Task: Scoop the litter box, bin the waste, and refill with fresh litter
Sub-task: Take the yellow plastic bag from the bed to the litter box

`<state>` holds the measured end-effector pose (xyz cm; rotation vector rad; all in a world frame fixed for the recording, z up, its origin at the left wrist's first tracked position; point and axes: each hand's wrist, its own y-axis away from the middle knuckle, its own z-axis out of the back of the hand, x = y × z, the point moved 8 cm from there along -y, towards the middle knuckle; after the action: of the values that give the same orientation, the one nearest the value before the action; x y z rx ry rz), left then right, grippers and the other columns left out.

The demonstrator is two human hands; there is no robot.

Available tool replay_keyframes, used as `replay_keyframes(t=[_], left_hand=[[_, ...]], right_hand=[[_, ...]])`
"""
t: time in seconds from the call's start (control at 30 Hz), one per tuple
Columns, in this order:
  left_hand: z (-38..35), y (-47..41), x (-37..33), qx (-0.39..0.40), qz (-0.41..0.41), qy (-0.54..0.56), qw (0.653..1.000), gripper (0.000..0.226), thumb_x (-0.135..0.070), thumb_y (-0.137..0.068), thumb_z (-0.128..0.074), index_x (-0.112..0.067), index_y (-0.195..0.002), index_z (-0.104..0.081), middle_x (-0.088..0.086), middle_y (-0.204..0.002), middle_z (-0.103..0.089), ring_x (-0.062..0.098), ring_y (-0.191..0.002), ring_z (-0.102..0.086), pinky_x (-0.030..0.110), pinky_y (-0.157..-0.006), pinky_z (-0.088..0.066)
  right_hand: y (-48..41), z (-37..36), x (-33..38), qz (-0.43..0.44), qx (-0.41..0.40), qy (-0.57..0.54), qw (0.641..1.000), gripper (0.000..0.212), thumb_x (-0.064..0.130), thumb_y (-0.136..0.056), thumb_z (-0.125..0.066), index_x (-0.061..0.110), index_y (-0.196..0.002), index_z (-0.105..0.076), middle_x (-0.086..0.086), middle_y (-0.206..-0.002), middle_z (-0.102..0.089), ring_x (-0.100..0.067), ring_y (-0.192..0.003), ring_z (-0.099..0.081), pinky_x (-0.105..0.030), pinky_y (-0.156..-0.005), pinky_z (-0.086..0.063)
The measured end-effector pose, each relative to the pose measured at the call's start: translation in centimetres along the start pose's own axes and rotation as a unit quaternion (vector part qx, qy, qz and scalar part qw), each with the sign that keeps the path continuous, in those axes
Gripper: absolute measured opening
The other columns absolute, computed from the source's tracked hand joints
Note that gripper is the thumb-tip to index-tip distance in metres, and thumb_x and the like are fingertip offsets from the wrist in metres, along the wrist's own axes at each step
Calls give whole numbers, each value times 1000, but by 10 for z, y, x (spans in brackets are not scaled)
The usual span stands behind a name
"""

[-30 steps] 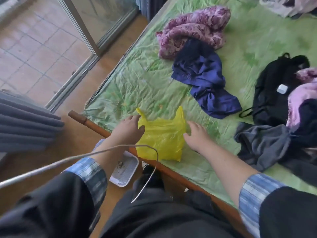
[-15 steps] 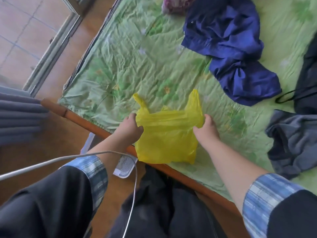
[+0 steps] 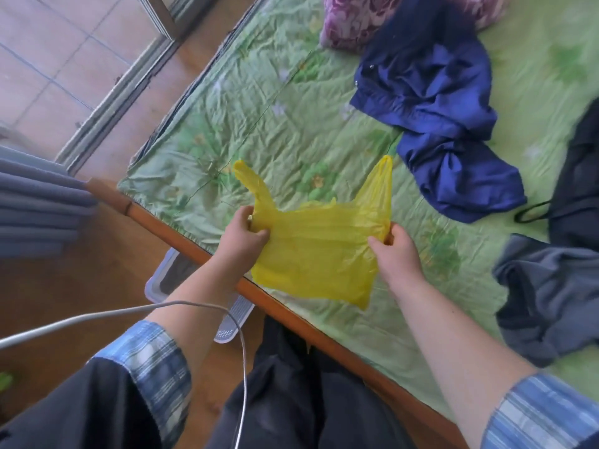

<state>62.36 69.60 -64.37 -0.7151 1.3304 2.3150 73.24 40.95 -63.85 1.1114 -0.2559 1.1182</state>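
Note:
A thin yellow plastic bag (image 3: 316, 251) with two upright handles is stretched flat just above the bed's near edge. My left hand (image 3: 241, 236) pinches its left side below one handle. My right hand (image 3: 393, 251) grips its right side below the other handle. On the floor beside the bed, under my left forearm, lies a white litter scoop (image 3: 231, 322) on a pale tray (image 3: 162, 280), mostly hidden.
The bed has a green floral sheet (image 3: 275, 118) and a wooden rail (image 3: 181, 231). On it lie a navy garment (image 3: 440, 105), a purple floral cloth (image 3: 350, 21), a grey garment (image 3: 551, 293) and a black bag (image 3: 580, 189). A white cable (image 3: 129, 314) hangs across my left arm.
Both hands went from resting beside the bag to gripping its sides, lifting it off the sheet and pulling it wider. The view tilted closer over the bed edge.

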Motion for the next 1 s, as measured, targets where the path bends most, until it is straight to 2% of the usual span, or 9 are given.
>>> replay_keyframes(t=[0.1, 0.27, 0.4, 0.53, 0.63, 0.73, 0.8, 0.93, 1.0], left_hand=[[26, 43, -30, 0, -31, 74, 997, 46, -2, -88, -60, -27, -123, -46, 4, -115, -66, 19, -87, -70, 40, -77, -60], [74, 127, -74, -30, -83, 111, 990, 43, 1, -87, -65, -21, -118, -45, -5, -97, -65, 7, -78, -64, 16, -65, -56], [103, 188, -85, -45, -99, 174, 979, 52, -4, -82, -75, -13, -123, -43, 12, -111, -66, 26, -93, -69, 42, -85, -58], [121, 242, -78, -55, -105, 236, 965, 79, -47, -74, -79, -17, -136, -43, 4, -123, -67, 22, -106, -68, 42, -93, -54], [137, 276, -63, -119, -94, 213, 965, 79, -67, -77, -65, -21, -138, -45, -9, -132, -56, 15, -122, -55, 46, -108, -42], [161, 309, -47, -183, -118, 194, 957, 48, -51, -80, -62, -24, -118, -62, -1, -111, -70, 21, -102, -67, 50, -96, -51], [182, 329, -29, -235, -124, 171, 949, 22, -30, -88, -61, -24, -110, -64, -1, -102, -71, 22, -97, -67, 43, -89, -54], [223, 385, 19, -304, -115, 167, 931, 12, -14, -87, -62, -22, -96, -62, 5, -90, -68, 23, -86, -66, 39, -75, -52], [242, 417, 55, -327, -102, 171, 924, 15, -18, -83, -64, -19, -98, -61, 11, -94, -68, 25, -85, -65, 43, -75, -53]], right_hand=[[30, 30, 39, 62, 1, -32, 998, 14, 5, -90, -64, 16, -99, -61, 5, -84, -65, -10, -73, -61, -12, -61, -45], [89, 67, 98, 150, 57, -61, 985, 25, -1, -89, -64, 21, -100, -58, 5, -91, -67, -4, -79, -62, -11, -72, -47], [132, 80, 132, 213, 136, -54, 966, 31, 4, -90, -66, 24, -112, -57, 1, -106, -70, -9, -94, -67, -20, -83, -52], [176, 76, 156, 236, 215, -36, 947, 28, 9, -95, -63, 17, -122, -56, 0, -111, -69, -12, -99, -67, -14, -80, -51], [206, 65, 170, 202, 266, -56, 941, 10, 16, -100, -57, 16, -109, -62, 7, -101, -71, -1, -88, -69, -8, -64, -49], [241, 44, 186, 186, 321, -27, 928, 15, 27, -102, -52, 20, -96, -64, 8, -98, -71, -2, -80, -68, -9, -56, -46], [266, 29, 196, 190, 352, 0, 916, 19, 30, -102, -51, 21, -90, -64, 12, -90, -70, 3, -71, -68, -9, -53, -45], [311, -11, 211, 221, 379, 38, 898, 19, 39, -98, -56, 22, -92, -63, 11, -97, -68, -6, -96, -65, -22, -67, -42], [339, -36, 216, 229, 388, 12, 893, 13, 31, -99, -57, 19, -95, -61, 9, -97, -67, -3, -91, -63, -24, -69, -43]])
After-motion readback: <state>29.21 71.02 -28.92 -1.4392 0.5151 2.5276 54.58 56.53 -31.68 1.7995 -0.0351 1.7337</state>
